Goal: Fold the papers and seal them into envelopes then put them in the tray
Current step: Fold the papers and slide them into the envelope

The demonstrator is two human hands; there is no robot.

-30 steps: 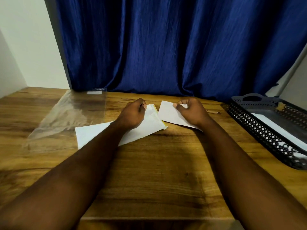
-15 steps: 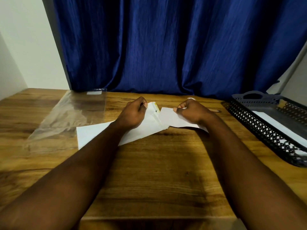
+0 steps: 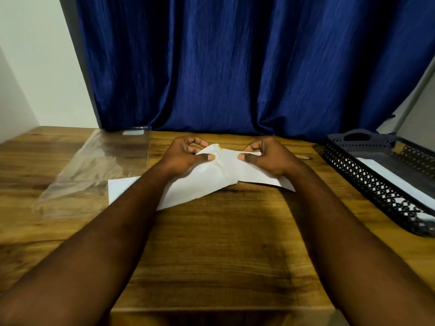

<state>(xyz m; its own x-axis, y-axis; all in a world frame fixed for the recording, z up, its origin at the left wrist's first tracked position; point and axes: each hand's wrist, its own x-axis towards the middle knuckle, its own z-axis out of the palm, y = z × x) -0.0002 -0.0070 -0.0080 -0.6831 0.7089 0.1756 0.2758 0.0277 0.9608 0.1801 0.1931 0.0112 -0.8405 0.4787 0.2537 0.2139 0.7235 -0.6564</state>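
Grip: left hand (image 3: 184, 156) pinches the mouth of the envelope (image 3: 200, 184), right hand (image 3: 270, 158) pinches the folded paper (image 3: 255, 175), midway along the far edge of the counter (image 3: 211, 255) — best hold the mouth wide and feed the paper in square, lest a corner snag.

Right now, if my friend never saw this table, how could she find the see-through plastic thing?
Start at the wooden table before the blue curtain and look to its left part, left of the left hand. A flat plastic sleeve lies there. Unlike the white envelope beside it, it is shiny and shows the wood through it.
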